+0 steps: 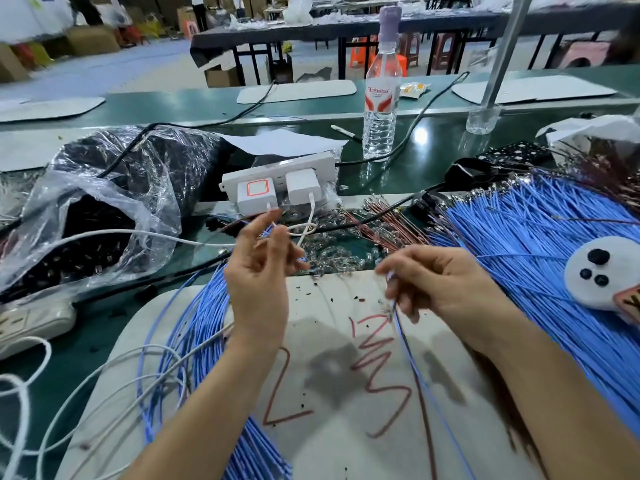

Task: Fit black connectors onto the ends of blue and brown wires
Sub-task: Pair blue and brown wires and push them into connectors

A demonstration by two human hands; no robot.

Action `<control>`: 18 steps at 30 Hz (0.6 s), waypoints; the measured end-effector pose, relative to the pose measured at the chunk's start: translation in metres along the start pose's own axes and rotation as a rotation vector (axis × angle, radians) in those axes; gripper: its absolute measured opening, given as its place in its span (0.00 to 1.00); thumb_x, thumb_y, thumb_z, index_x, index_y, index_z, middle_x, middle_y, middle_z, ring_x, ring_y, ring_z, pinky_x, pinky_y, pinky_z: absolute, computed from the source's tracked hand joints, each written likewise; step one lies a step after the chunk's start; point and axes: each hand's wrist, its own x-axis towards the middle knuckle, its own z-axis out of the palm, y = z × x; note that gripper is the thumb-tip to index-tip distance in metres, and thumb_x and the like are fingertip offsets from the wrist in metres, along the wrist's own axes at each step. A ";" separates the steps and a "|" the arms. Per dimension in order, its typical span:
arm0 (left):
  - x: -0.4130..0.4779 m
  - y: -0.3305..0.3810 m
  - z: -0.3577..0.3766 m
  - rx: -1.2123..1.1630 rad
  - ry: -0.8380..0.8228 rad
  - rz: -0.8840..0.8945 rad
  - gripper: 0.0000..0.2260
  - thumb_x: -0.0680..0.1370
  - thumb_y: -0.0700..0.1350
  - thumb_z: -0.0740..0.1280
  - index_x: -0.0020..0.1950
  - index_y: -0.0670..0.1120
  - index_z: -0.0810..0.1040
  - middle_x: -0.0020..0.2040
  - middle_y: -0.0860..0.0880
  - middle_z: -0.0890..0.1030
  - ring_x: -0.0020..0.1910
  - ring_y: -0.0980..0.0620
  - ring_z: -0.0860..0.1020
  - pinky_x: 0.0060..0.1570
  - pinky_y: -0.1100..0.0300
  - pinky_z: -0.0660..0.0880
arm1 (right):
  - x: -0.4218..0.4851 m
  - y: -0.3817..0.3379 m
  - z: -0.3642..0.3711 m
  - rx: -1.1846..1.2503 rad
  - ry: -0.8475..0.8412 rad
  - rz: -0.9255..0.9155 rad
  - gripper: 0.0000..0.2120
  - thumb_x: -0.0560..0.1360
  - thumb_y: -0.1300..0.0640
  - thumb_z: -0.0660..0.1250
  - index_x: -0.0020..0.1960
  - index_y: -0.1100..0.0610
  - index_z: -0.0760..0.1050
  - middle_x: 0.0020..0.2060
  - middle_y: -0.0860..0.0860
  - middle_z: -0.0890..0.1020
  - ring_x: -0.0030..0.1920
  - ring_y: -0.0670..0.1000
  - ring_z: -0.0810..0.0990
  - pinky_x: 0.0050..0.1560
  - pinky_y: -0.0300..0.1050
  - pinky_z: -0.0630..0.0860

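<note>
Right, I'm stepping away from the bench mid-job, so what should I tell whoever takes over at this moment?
Left hand: raised over the white mat; blur hides whether it holds a connector.
Right hand: pinches the top ends of one blue and brown wire pair, which trails down across the mat.
Stock: blue wire heap at right, brown wires behind the mat, black connectors in the plastic bag at left.
Done: no connector visible on the held pair.
Left: fit it, then work through the heap.
</note>
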 end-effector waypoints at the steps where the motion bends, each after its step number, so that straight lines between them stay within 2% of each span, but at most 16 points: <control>1: -0.005 -0.001 0.003 0.084 -0.103 0.048 0.08 0.74 0.50 0.67 0.52 0.53 0.78 0.33 0.53 0.81 0.31 0.56 0.79 0.35 0.65 0.76 | 0.000 -0.002 -0.001 0.100 0.036 -0.057 0.09 0.70 0.56 0.66 0.40 0.59 0.83 0.29 0.56 0.81 0.25 0.48 0.76 0.24 0.37 0.73; 4: -0.018 -0.009 0.011 0.319 -0.398 0.176 0.08 0.72 0.45 0.72 0.48 0.55 0.80 0.36 0.57 0.81 0.36 0.62 0.80 0.41 0.70 0.76 | 0.000 -0.006 -0.001 0.209 0.095 -0.173 0.09 0.72 0.56 0.64 0.43 0.57 0.82 0.32 0.55 0.81 0.27 0.49 0.78 0.28 0.38 0.76; 6: -0.022 -0.012 0.014 0.412 -0.507 0.226 0.12 0.70 0.41 0.74 0.49 0.55 0.80 0.37 0.56 0.81 0.39 0.62 0.80 0.45 0.69 0.77 | -0.001 -0.007 0.001 0.187 0.114 -0.207 0.06 0.71 0.56 0.65 0.44 0.57 0.80 0.32 0.56 0.82 0.27 0.50 0.78 0.28 0.39 0.76; 9: -0.023 -0.010 0.013 0.287 -0.506 0.144 0.12 0.69 0.45 0.74 0.46 0.52 0.73 0.41 0.48 0.83 0.41 0.54 0.83 0.45 0.64 0.79 | -0.003 -0.008 0.006 0.168 0.115 -0.237 0.05 0.71 0.57 0.66 0.43 0.59 0.75 0.31 0.57 0.82 0.26 0.51 0.78 0.27 0.40 0.76; 12: -0.021 -0.009 0.012 0.271 -0.461 0.147 0.11 0.69 0.44 0.74 0.44 0.51 0.72 0.42 0.46 0.84 0.42 0.51 0.84 0.46 0.61 0.79 | -0.005 -0.009 0.010 0.177 0.124 -0.269 0.05 0.70 0.57 0.67 0.43 0.59 0.75 0.32 0.58 0.83 0.26 0.52 0.79 0.27 0.41 0.76; 15: -0.021 -0.009 0.013 0.291 -0.461 0.156 0.11 0.70 0.39 0.74 0.43 0.51 0.74 0.44 0.50 0.84 0.43 0.54 0.83 0.48 0.63 0.78 | -0.007 -0.011 0.013 0.154 0.140 -0.321 0.06 0.71 0.58 0.67 0.43 0.60 0.75 0.32 0.59 0.82 0.26 0.53 0.79 0.28 0.43 0.77; 18: -0.022 -0.010 0.013 0.328 -0.480 0.177 0.09 0.70 0.38 0.73 0.43 0.48 0.76 0.43 0.57 0.83 0.42 0.58 0.83 0.47 0.65 0.78 | -0.009 -0.012 0.018 0.112 0.154 -0.383 0.07 0.71 0.58 0.67 0.42 0.62 0.73 0.32 0.57 0.83 0.27 0.52 0.80 0.29 0.43 0.78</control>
